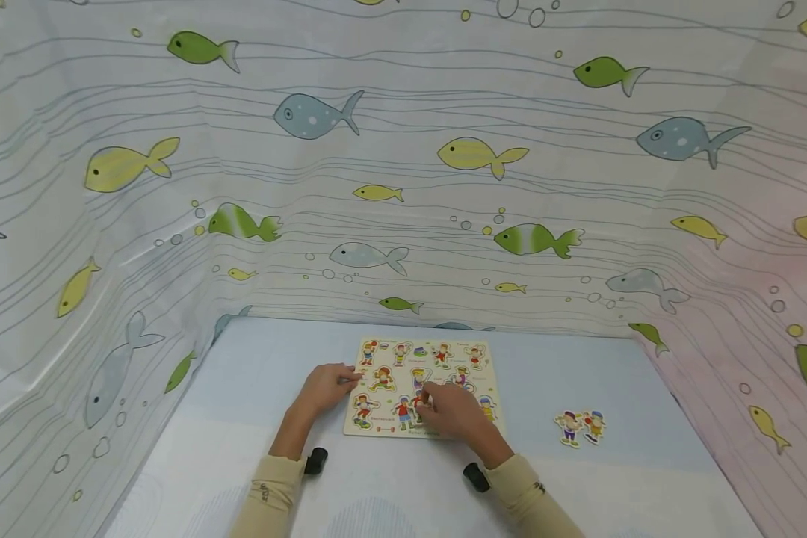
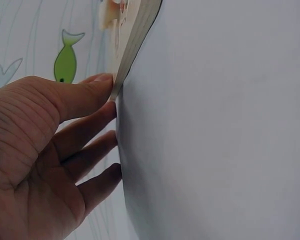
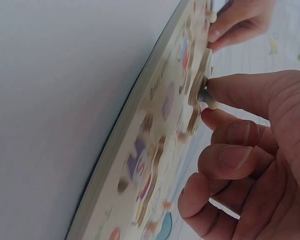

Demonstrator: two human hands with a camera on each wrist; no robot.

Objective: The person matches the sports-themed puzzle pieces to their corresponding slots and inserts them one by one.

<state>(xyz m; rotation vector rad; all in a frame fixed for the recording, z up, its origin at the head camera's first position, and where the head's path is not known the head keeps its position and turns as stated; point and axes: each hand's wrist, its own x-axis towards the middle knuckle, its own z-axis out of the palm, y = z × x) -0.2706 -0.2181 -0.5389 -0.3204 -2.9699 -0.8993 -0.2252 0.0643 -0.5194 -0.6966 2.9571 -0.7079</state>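
Note:
A wooden peg puzzle board [image 1: 405,382] with sports figures lies on the table. My right hand [image 1: 457,412] is over its lower middle. In the right wrist view, the thumb and index finger pinch the small knob of a flat wooden puzzle piece [image 3: 200,82]. That piece sits tilted close over the board face, while the other fingers curl loosely. My left hand [image 1: 324,388] is at the board's left edge. Its thumb and fingertips [image 2: 105,82] touch that edge in the left wrist view, with the remaining fingers spread along the table surface.
Two loose figure pieces, one with purple trousers [image 1: 569,430] and one in a yellow top [image 1: 595,426], lie right of the board. Black wrist-camera mounts [image 1: 316,460] sit by both sleeves. A fish-patterned curtain [image 1: 430,224] surrounds the pale table [image 1: 255,381] at the back and sides.

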